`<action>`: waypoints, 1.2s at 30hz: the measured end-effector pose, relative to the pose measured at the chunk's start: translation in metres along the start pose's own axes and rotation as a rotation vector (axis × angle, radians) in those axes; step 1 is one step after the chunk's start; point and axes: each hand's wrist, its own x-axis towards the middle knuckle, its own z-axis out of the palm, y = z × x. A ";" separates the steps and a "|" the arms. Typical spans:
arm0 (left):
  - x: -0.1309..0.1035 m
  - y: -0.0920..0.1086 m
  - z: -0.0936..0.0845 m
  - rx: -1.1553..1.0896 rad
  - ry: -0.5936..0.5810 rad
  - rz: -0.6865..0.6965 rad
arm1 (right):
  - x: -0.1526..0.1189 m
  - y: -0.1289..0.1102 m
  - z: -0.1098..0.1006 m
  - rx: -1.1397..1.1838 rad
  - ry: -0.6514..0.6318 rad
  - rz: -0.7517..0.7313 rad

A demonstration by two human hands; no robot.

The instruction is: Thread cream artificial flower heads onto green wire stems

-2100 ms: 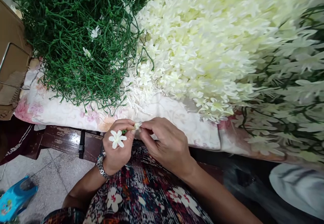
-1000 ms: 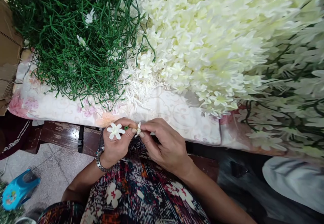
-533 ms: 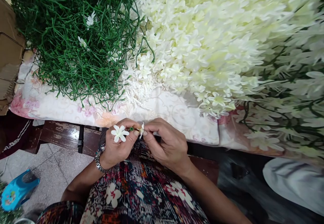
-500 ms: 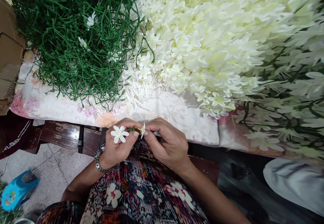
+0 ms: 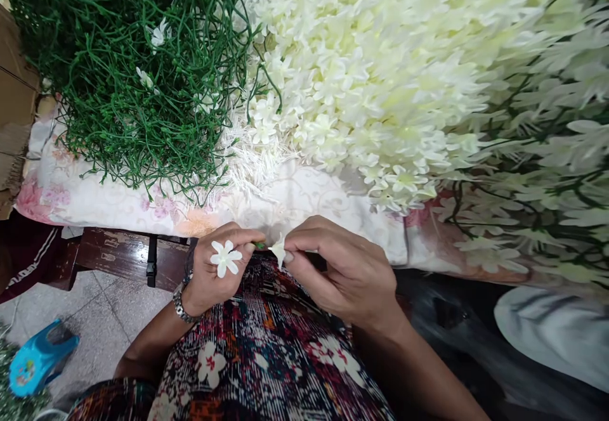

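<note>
My left hand (image 5: 216, 272), with a metal watch on its wrist, pinches a green stem (image 5: 259, 245) whose tip sticks out past the thumb. A white flower (image 5: 226, 259) shows against the back of its fingers. My right hand (image 5: 345, 269) holds a second white flower (image 5: 278, 250) between thumb and forefinger, close to the stem tip. Beyond my hands lie a heap of green stems (image 5: 143, 110) and a large pile of cream-white flowers (image 5: 371, 78).
A floral cloth (image 5: 304, 199) covers the table. Cardboard (image 5: 16, 104) stands at the left edge. A wooden bench (image 5: 114, 256), a blue plastic stool (image 5: 40, 357) and pale rounded fabric (image 5: 547, 332) are lower down. White flowers on green stems (image 5: 528, 218) lie at right.
My right hand has moved slightly right, and its flower now shows more from the side. A small gap has opened between my two hands. The view has shifted slightly.
</note>
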 end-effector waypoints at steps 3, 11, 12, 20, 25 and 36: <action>0.000 -0.001 0.000 0.023 -0.018 0.004 | 0.001 -0.001 -0.005 -0.083 -0.057 -0.023; -0.001 -0.003 0.001 0.160 -0.065 0.109 | 0.001 -0.001 -0.005 -0.237 -0.116 -0.070; -0.001 -0.004 0.001 0.181 -0.070 0.128 | 0.001 -0.001 -0.004 -0.253 -0.119 -0.077; 0.001 -0.011 0.002 0.266 -0.120 0.224 | -0.001 0.003 -0.001 -0.280 -0.105 -0.083; 0.004 -0.015 0.005 0.292 -0.123 0.261 | -0.006 0.007 0.004 -0.223 -0.073 -0.037; 0.006 -0.016 0.008 0.395 -0.136 0.280 | -0.013 0.018 0.012 -0.197 -0.085 -0.014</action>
